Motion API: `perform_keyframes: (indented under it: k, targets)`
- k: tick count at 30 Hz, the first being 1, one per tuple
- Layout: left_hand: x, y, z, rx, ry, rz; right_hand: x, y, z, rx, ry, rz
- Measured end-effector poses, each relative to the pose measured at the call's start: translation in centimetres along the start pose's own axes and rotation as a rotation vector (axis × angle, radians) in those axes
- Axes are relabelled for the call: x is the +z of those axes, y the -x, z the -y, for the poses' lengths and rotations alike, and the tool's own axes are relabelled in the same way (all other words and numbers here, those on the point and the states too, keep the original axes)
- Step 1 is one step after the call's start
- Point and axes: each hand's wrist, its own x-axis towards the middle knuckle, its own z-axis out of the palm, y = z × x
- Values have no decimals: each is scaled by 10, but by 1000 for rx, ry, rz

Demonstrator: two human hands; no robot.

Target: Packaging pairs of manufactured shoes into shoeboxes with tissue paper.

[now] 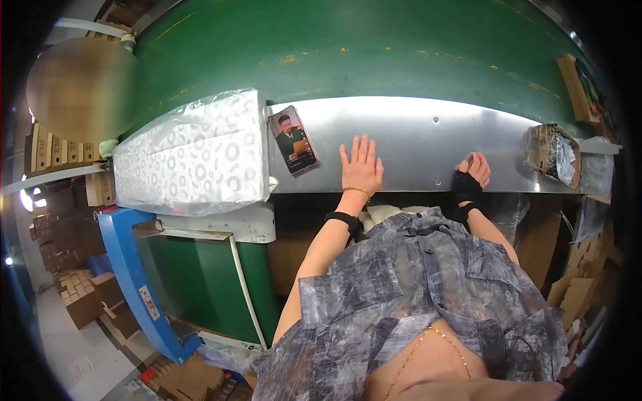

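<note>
My left hand [362,167] lies flat on the metal ledge [401,123], fingers stretched and slightly apart, holding nothing. A bracelet and a black band circle that wrist. To its left, a smartphone [293,142] rests face up with a lit picture on its screen. Beside the phone sits a large white patterned bundle [194,150] in clear plastic. At the ledge's near edge, my right hand [476,170] has its fingers curled in, with no object showing in them. A black wrist support [467,187] covers part of that hand.
Beyond the ledge runs a wide green conveyor belt [348,43]. A blue frame [137,281] and another green belt [194,281] stand at the left. An opened cardboard box [560,157] sits at the ledge's right end. Another person, blurred, is at the far left.
</note>
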Motion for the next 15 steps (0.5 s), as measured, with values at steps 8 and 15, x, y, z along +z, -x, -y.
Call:
perform_keyframes:
  k: [8, 15]
  targets:
    - [0, -3, 4, 10, 43, 42, 12, -4, -1, 87, 25, 0]
    - [-4, -5, 5, 24, 50, 107, 24, -7, -7, 209, 57, -2]
